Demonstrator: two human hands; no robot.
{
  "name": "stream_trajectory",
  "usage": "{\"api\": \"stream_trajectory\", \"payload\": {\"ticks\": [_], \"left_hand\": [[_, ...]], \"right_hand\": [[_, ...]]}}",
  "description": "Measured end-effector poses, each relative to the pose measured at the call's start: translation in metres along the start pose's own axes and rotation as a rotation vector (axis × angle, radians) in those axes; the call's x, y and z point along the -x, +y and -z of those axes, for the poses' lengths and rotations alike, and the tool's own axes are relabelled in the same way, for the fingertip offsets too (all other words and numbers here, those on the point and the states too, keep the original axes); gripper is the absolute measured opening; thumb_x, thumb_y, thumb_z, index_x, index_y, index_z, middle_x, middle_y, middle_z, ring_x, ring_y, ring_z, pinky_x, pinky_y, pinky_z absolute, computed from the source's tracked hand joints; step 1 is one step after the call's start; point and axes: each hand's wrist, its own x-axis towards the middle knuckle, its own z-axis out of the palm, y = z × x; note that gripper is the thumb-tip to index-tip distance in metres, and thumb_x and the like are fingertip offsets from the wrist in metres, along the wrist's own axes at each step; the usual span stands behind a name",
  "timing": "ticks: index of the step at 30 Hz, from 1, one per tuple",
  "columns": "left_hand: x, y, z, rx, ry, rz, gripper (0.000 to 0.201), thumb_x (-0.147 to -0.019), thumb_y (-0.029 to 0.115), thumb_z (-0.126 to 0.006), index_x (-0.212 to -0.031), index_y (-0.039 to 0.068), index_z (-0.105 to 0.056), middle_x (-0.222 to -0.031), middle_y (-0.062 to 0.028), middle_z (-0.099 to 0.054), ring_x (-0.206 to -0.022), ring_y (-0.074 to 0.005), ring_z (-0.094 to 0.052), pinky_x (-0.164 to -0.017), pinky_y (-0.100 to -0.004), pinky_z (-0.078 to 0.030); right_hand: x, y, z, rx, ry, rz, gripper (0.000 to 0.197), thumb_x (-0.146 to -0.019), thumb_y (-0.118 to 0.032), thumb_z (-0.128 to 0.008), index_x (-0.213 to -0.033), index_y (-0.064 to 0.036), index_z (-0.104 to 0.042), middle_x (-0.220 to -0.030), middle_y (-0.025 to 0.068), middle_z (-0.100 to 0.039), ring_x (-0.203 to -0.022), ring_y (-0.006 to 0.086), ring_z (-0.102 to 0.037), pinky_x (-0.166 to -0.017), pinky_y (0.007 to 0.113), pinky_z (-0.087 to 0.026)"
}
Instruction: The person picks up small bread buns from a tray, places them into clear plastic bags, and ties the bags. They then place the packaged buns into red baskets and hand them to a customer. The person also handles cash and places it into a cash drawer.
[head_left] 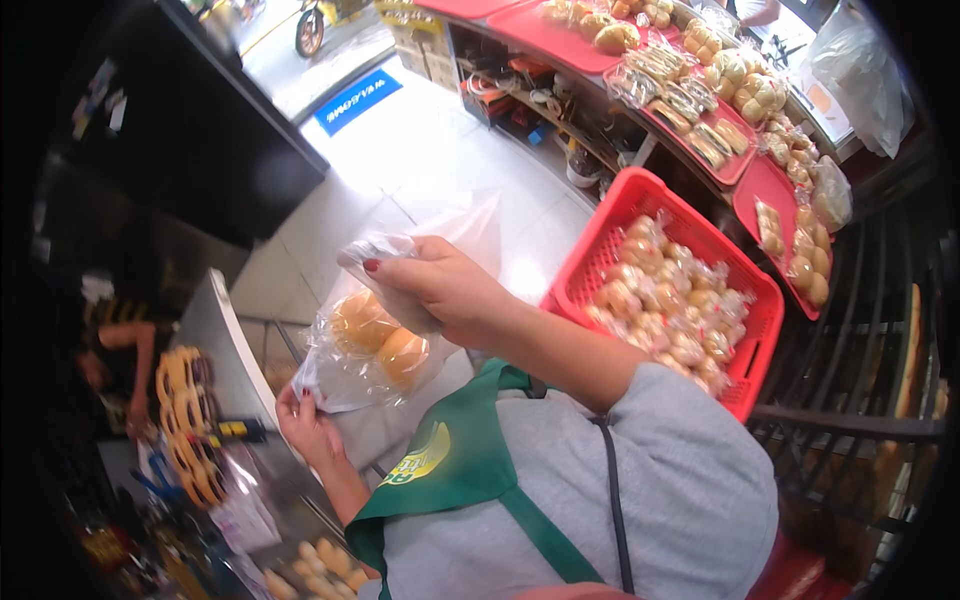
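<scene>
Between my two hands hangs a thin white plastic carrier bag (470, 228). Golden round buns (403, 357) in clear wrap show in it; whether they are fully inside the bag I cannot tell. My right hand (445, 290) is closed on bunched plastic at the bag's upper edge, thumb on top. Lower and to the left, my left hand (312, 432) pinches another edge of the bag beside the buns. The bag's underside is hidden.
A red plastic basket (590, 215) of wrapped buns stands at my right. Beyond it, shelves carry red trays (765, 190) of packaged bread. A metal table (235, 330) is at left, near elongated loaves (180, 420) and another person's arm (140, 385). A blue mat (358, 102) lies ahead.
</scene>
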Motion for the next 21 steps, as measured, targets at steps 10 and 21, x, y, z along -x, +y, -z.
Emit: {"api": "stream_trajectory", "payload": {"ticks": [10,21], "left_hand": [[-0.271,-0.016,-0.092,-0.172,-0.052,0.296,0.028,-0.089,0.002,-0.055,-0.116,0.012,-0.054,-0.091,-0.0005,-0.060,-0.073,-0.0113,-0.056,-0.069,-0.0276,-0.050],[-0.401,-0.141,-0.402,-0.356,-0.941,0.481,0.025,-0.086,0.003,-0.056,-0.111,0.003,-0.054,-0.085,-0.0053,-0.058,-0.069,-0.0111,-0.053,-0.060,-0.0253,-0.047]], "right_hand": [[-0.093,-0.153,0.048,-0.039,0.154,0.615,0.022,-0.085,-0.014,-0.069,-0.102,-0.0008,-0.063,-0.088,0.0017,-0.065,-0.074,0.0059,-0.058,-0.066,0.021,-0.045],[0.026,-0.293,0.029,0.352,1.040,1.039,0.046,-0.096,-0.016,-0.051,-0.135,0.0055,-0.039,-0.134,0.0227,-0.044,-0.112,0.0273,-0.055,-0.090,0.039,-0.046]]}}
